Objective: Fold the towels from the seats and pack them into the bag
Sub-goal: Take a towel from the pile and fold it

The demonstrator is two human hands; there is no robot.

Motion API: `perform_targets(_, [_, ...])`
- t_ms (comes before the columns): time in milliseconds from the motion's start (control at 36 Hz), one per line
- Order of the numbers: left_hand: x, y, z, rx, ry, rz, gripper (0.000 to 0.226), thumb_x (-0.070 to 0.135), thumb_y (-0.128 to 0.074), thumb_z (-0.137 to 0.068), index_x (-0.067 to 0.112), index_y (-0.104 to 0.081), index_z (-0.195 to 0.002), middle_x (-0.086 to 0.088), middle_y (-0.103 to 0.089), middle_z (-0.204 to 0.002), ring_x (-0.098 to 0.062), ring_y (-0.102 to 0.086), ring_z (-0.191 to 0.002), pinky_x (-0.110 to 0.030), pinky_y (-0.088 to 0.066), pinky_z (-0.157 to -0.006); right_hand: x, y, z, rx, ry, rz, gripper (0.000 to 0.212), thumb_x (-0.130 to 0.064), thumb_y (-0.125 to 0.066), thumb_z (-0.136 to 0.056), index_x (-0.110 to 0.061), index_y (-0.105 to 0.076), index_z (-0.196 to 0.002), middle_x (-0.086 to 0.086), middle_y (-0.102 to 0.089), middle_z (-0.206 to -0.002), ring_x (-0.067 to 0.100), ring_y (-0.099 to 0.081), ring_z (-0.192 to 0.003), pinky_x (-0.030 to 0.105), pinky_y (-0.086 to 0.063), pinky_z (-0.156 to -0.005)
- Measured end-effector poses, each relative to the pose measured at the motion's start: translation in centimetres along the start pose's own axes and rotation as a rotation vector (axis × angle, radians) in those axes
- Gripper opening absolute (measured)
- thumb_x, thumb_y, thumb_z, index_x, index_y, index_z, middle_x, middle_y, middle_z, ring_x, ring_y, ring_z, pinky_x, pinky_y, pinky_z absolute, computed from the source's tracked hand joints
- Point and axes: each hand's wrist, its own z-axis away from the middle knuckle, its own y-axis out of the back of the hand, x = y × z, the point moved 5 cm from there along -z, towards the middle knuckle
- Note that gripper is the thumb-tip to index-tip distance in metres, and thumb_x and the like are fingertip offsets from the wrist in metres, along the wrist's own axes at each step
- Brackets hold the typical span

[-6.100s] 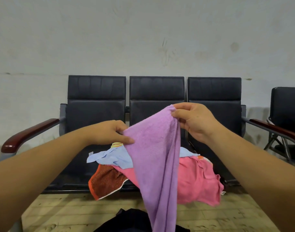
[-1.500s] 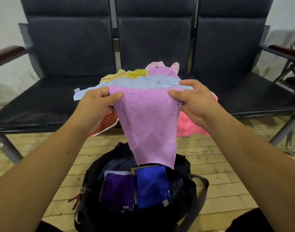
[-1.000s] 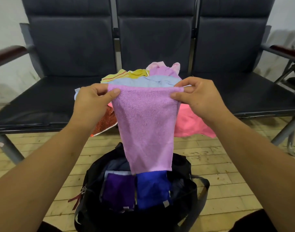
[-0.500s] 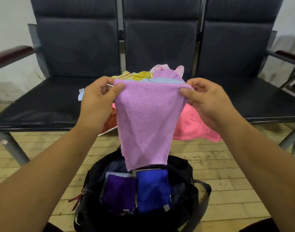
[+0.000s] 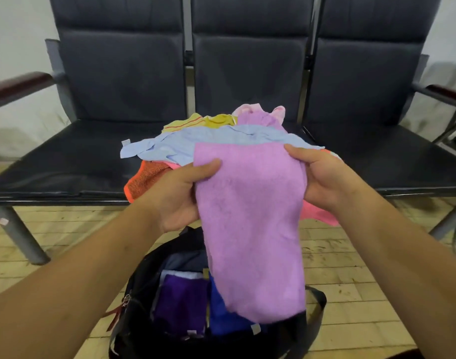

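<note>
A folded lilac towel point(image 5: 250, 224) hangs between my hands above the open black bag point(image 5: 141, 286) on the floor. My left hand point(image 5: 175, 195) grips its left edge and my right hand point(image 5: 322, 177) grips its right edge. The towel's lower end reaches down over the bag's mouth. Inside the bag lie a folded dark purple towel point(image 5: 180, 307) and a folded blue towel point(image 5: 221, 320). On the middle seat point(image 5: 79, 164) behind my hands sits a heap of towels: light blue point(image 5: 170, 146), yellow point(image 5: 196, 121), orange point(image 5: 146, 177) and pink point(image 5: 317, 213).
The black three-seat bench has wooden armrests at the left point(image 5: 14, 86) and right point(image 5: 447, 94) ends and metal legs point(image 5: 17, 231). The floor is pale wooden boards point(image 5: 351, 268). Part of another chair frame point(image 5: 454, 125) shows at the far right.
The lilac towel and both hands have come lower and nearer to me, and its lower end now hangs over the bag. My grip has shifted from the top corners to the sides.
</note>
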Motion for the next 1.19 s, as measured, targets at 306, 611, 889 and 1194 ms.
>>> perform_targets(306, [1.2, -0.5, -0.1, 0.143, -0.099, 0.232, 0.053, 0.026, -0.041, -0.105, 0.01, -0.082, -0.074, -0.008, -0.077, -0.092, -0.018, -0.075, -0.081, -0.03, -0.061, -0.065, 6.8, -0.6, 1.3, -0.433, -0.342, 0.085, 0.081, -0.04, -0.1, -0.044, -0.014, -0.075, -0.117, 0.012, -0.071, -0.121, 0.027, -0.07, -0.107, 0.047, -0.059, -0.088])
perform_targets(611, [1.8, 2.1, 0.0, 0.007, 0.054, 0.004, 0.079, 0.075, -0.023, -0.091, 0.02, -0.056, -0.137, -0.003, -0.065, -0.132, -0.025, -0.064, -0.12, -0.043, -0.049, -0.098, 4.0, -4.8, 1.1, -0.32, -0.132, -0.119, 0.03, -0.014, -0.058, -0.091, 0.002, -0.074, -0.11, 0.016, -0.072, -0.11, 0.028, -0.071, -0.103, 0.041, -0.056, -0.096])
perform_targets(889, [-1.2, 0.6, 0.4, -0.019, 0.015, -0.26, 0.031, 0.014, -0.069, -0.073, 0.014, -0.07, -0.104, 0.0, -0.076, -0.106, -0.015, -0.071, -0.1, -0.028, -0.058, -0.088, 1.1, -2.1, 1.5, -0.082, -0.06, -0.133, 0.033, -0.018, -0.048, -0.103, -0.002, -0.06, -0.129, 0.016, -0.07, -0.124, 0.029, -0.067, -0.115, 0.041, -0.049, -0.103])
perform_targets(1194, [-0.1, -0.6, 0.3, 0.174, -0.063, 0.153, 0.03, 0.026, -0.053, -0.097, 0.007, -0.065, -0.116, -0.011, -0.072, -0.117, -0.021, -0.069, -0.108, -0.033, -0.058, -0.088, 4.4, -0.7, 1.7, -0.122, -0.25, -0.055, 0.067, -0.071, -0.047, -0.079, -0.021, -0.078, -0.113, 0.004, -0.068, -0.13, 0.022, -0.067, -0.116, 0.043, -0.053, -0.098])
